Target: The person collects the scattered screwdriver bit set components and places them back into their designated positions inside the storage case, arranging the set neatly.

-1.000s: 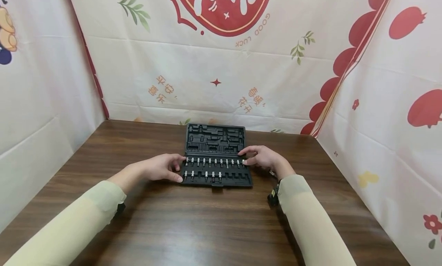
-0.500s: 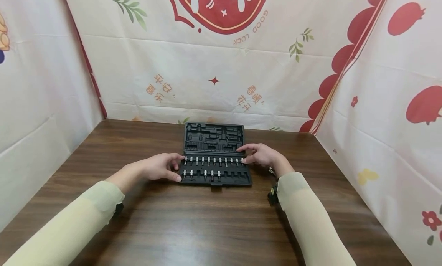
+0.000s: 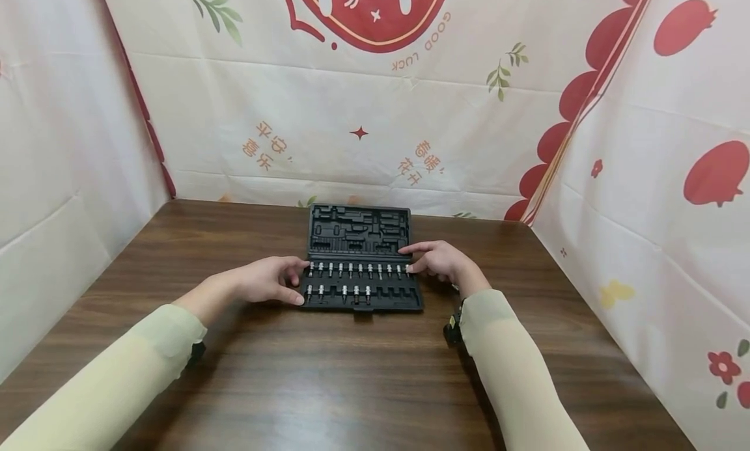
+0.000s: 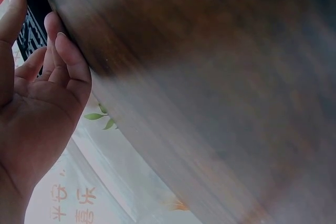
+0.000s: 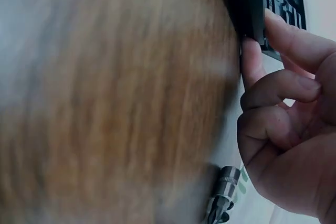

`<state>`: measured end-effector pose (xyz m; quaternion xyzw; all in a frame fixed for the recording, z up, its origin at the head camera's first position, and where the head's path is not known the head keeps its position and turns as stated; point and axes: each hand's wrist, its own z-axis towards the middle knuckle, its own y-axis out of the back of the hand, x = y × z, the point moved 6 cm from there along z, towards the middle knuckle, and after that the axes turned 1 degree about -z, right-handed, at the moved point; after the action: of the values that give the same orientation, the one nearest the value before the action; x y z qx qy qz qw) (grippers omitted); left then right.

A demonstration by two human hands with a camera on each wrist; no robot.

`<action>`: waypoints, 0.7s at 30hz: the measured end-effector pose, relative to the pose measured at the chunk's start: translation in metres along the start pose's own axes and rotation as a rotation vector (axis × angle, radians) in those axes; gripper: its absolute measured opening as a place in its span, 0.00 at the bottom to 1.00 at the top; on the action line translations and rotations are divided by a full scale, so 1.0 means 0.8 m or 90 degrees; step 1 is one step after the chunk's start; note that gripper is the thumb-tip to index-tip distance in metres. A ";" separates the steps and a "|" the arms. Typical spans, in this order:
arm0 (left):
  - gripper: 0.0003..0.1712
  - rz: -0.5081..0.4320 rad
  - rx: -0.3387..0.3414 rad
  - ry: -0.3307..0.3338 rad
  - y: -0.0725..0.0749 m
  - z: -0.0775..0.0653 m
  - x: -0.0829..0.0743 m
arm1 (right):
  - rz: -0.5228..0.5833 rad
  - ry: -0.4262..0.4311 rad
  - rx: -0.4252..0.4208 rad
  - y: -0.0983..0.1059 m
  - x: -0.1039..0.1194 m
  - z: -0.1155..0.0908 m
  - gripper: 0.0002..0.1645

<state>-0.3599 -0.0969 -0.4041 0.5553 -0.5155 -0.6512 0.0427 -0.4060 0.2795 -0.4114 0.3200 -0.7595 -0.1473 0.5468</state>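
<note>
An open black socket-bit case (image 3: 357, 308) lies on the table, its lid (image 3: 360, 226) raised at the back. Silver bit sockets (image 3: 351, 270) fill the back row of slots; several more stand at the left of the front row. My left hand (image 3: 268, 282) touches the case's left edge, thumb at the front corner and fingers farther back. At the right edge, my right hand (image 3: 442, 261) has its thumb by the end socket and its index finger against the lid's lower corner. In the right wrist view, its other fingers (image 5: 262, 121) are bent.
A loose bit socket (image 5: 227, 184) shows below my right hand in the right wrist view. The brown wooden tabletop (image 3: 328, 373) extends around the case. A printed cloth (image 3: 340, 99) encloses the table at the back and both sides.
The head view has shifted slightly, so everything sits a little farther left and higher. Both hands keep their places at the sides of the case.
</note>
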 end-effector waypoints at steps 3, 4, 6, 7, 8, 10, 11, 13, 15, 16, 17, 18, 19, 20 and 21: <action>0.50 -0.004 -0.003 -0.003 0.001 0.000 -0.001 | 0.001 -0.009 -0.003 0.001 0.001 0.000 0.30; 0.50 -0.007 -0.002 -0.001 0.001 0.000 -0.001 | 0.004 -0.010 -0.002 0.001 0.001 0.000 0.30; 0.50 -0.007 -0.001 -0.004 0.000 -0.001 -0.001 | 0.011 -0.012 0.005 0.001 -0.001 0.000 0.30; 0.49 -0.008 -0.001 -0.004 0.000 -0.001 -0.001 | 0.013 -0.012 0.008 0.000 -0.002 0.000 0.30; 0.49 -0.007 -0.001 -0.001 -0.001 -0.001 0.000 | 0.016 -0.012 0.009 0.000 -0.002 0.000 0.30; 0.50 -0.004 0.001 0.000 -0.001 -0.001 0.000 | 0.013 -0.006 0.015 0.000 -0.001 -0.001 0.31; 0.50 -0.003 0.001 -0.001 -0.001 -0.001 0.000 | 0.009 -0.002 0.017 0.000 -0.001 -0.001 0.31; 0.50 -0.004 0.000 0.000 -0.001 -0.001 0.000 | 0.000 0.007 0.020 0.000 0.001 -0.003 0.31; 0.50 -0.003 0.000 -0.001 -0.002 0.000 0.001 | -0.012 0.015 0.024 0.000 0.002 -0.003 0.31; 0.49 -0.003 0.000 0.000 -0.002 0.000 0.002 | -0.014 0.017 0.025 0.000 0.002 -0.003 0.31; 0.49 -0.002 -0.001 0.000 -0.002 0.001 0.003 | -0.016 0.019 0.026 0.000 0.002 -0.003 0.31; 0.49 -0.001 -0.002 -0.003 -0.001 0.001 0.003 | -0.018 0.022 0.025 0.000 0.002 -0.004 0.31; 0.49 0.000 -0.003 -0.005 -0.001 0.001 0.003 | -0.020 0.025 0.024 0.000 0.001 -0.004 0.30; 0.49 0.000 -0.004 -0.006 -0.001 0.001 0.004 | -0.023 0.031 0.023 0.000 0.001 -0.004 0.30; 0.49 0.000 -0.004 -0.006 -0.001 0.001 0.004 | -0.027 0.039 0.023 0.000 0.000 -0.005 0.30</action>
<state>-0.3613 -0.0977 -0.4072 0.5519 -0.5138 -0.6555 0.0422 -0.4026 0.2799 -0.4100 0.3502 -0.7381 -0.1349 0.5608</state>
